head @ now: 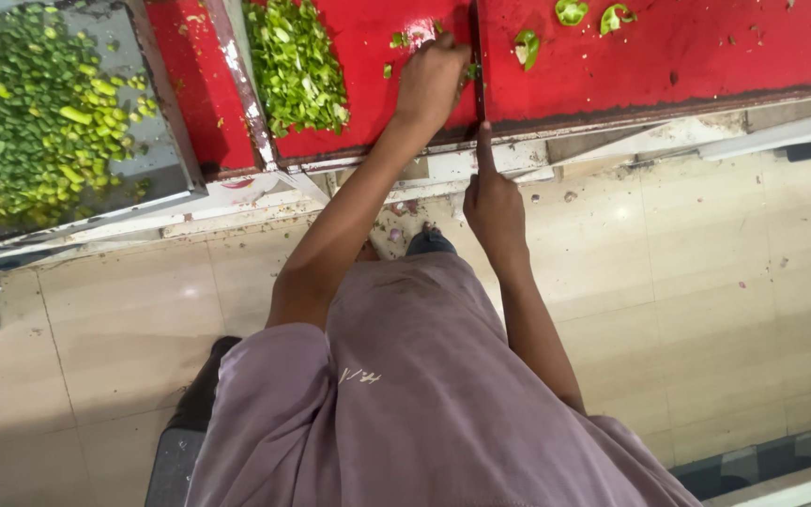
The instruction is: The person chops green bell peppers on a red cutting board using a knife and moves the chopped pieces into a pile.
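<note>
Where the left hand (432, 80) presses down on the red board (368, 56), a small bit of green pepper (470, 71) lies pinned just under its fingertips, right beside the knife (480, 89). That blade runs as a thin dark line straight away from the right hand (495, 207), its long axis pointing across the board from the near edge, and the pepper sits on the blade's left side, touching or nearly so. Right grip is closed on the handle, forefinger laid along the spine; left grip is curled, fingers bent onto the pepper rather than wrapped round it. Left hand is nearer the pepper. Further left of the grip lies a heap of chopped pepper (298, 66), pale and bright green, and beyond it a tray (166, 160) of the same. To the right, loose pepper rings (572, 11) lie on the board. Below the worktop (518, 155) is tiled floor (706, 282).
</note>
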